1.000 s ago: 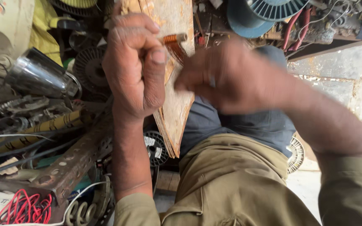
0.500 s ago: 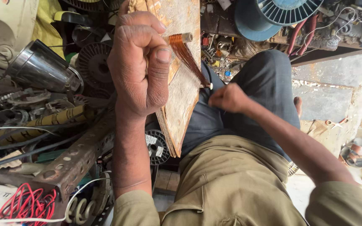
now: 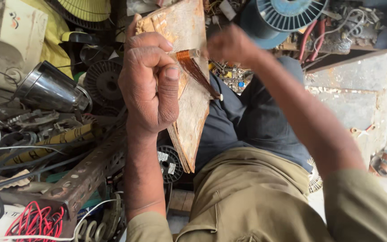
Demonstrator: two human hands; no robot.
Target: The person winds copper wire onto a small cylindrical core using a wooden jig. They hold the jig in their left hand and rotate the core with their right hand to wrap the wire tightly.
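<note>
Head cam view: the left hand [image 3: 151, 85] has its fingers clamped on a worn wooden board [image 3: 189, 89] propped over the lap, copper wire coil [image 3: 195, 71] wound across it. The right hand [image 3: 229, 45], blurry, is pinched closed up by the coil's top end; can't tell on what.

A cream, boxy metal casing [image 3: 12, 33] with a small orange-and-black printed mark stands top left, just above the shiny steel cone [image 3: 52, 92].
</note>
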